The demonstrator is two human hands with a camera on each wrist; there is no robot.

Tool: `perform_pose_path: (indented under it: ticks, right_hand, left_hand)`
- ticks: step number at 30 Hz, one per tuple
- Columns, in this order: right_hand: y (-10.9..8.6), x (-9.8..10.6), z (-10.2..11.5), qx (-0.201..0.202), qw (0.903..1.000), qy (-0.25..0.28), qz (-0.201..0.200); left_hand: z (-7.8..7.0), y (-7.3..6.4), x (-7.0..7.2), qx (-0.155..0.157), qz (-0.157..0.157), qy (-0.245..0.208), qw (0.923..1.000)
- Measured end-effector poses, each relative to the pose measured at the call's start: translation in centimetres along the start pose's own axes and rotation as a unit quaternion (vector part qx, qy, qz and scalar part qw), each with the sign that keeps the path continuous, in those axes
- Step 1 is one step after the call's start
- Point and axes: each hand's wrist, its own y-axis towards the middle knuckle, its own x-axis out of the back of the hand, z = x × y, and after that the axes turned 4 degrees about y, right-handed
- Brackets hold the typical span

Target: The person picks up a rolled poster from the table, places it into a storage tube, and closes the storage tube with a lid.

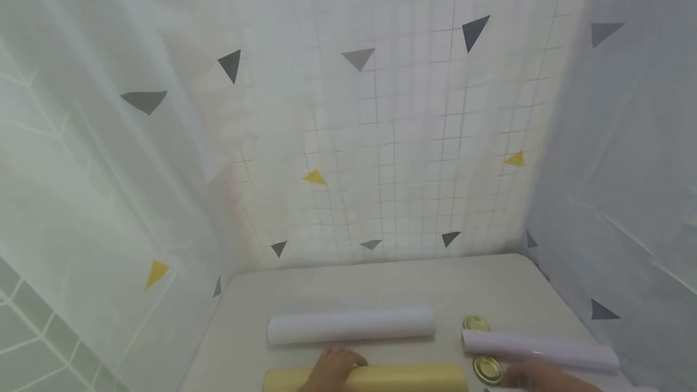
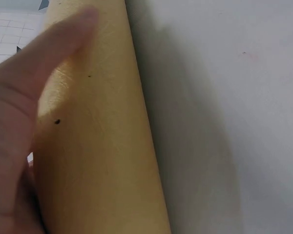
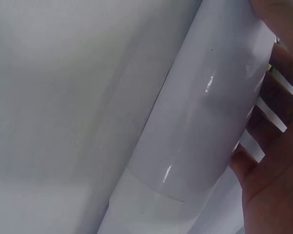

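My left hand (image 1: 334, 369) lies over a yellow roll (image 1: 408, 378) near the bottom edge of the head view. In the left wrist view its thumb (image 2: 63, 41) crosses the roll's surface, while the other fingers are mostly hidden at the far side. My right hand (image 1: 536, 375) is at the lower right, just below a glossy white roll (image 1: 539, 348). The right wrist view has that hand gripping a glossy white roll (image 3: 200, 107), its thumb over the top and its spread fingers behind. Another pale roll (image 3: 222, 212) shows partly beyond it.
A matte white roll (image 1: 351, 325) lies farther back on the white table (image 1: 376, 286). Two round gold lids (image 1: 476, 323) lie either side of the glossy roll's left end. Sheeting with triangle prints (image 1: 381, 138) encloses the back and sides.
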Motion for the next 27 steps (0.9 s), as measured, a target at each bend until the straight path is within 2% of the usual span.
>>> perform_pose_path:
  ticks: [2, 6, 8, 10, 12, 16, 21, 24, 27]
  right_hand:
    - [-0.1, -0.1, 0.1, -0.001, 1.0000, 0.009, 0.000]
    - [0.1, 0.3, 0.1, 0.048, 0.9987, 0.015, 0.008]
    - [0.4, 0.7, 0.3, 0.059, 0.9976, 0.027, 0.025]
    - [0.7, 1.0, 0.6, 0.067, 0.9965, 0.031, 0.039]
    - [0.9, 1.3, 1.1, 0.058, 0.9959, 0.043, 0.054]
    - [1.3, 1.4, 2.3, 0.004, 0.9963, 0.058, 0.063]
    - [2.1, 1.3, 3.8, -0.052, 0.9872, 0.131, 0.074]
    - [2.0, 1.3, 4.1, -0.029, 0.9836, 0.156, 0.086]
    - [3.1, 1.5, 4.4, 0.019, 0.9883, 0.114, 0.100]
  left_hand:
    - [-0.3, 0.0, 0.4, 0.014, 0.023, -0.015, 0.9995]
    - [-0.7, 0.0, 0.8, 0.051, 0.064, -0.056, 0.9950]
    - [-0.8, 0.0, 0.7, 0.070, 0.076, -0.080, 0.9914]
    - [-0.8, 0.1, 0.6, 0.083, 0.079, -0.091, 0.9892]
    - [-0.8, 0.1, 0.4, 0.090, 0.076, -0.102, 0.9878]
    - [-0.9, 0.1, 0.3, 0.098, 0.069, -0.123, 0.9852]
    - [-1.0, 0.1, 0.3, 0.108, 0.064, -0.156, 0.9796]
    - [-1.1, 0.1, 0.3, 0.111, 0.057, -0.165, 0.9784]
    - [-1.1, 0.1, 0.3, 0.117, 0.046, -0.165, 0.9782]
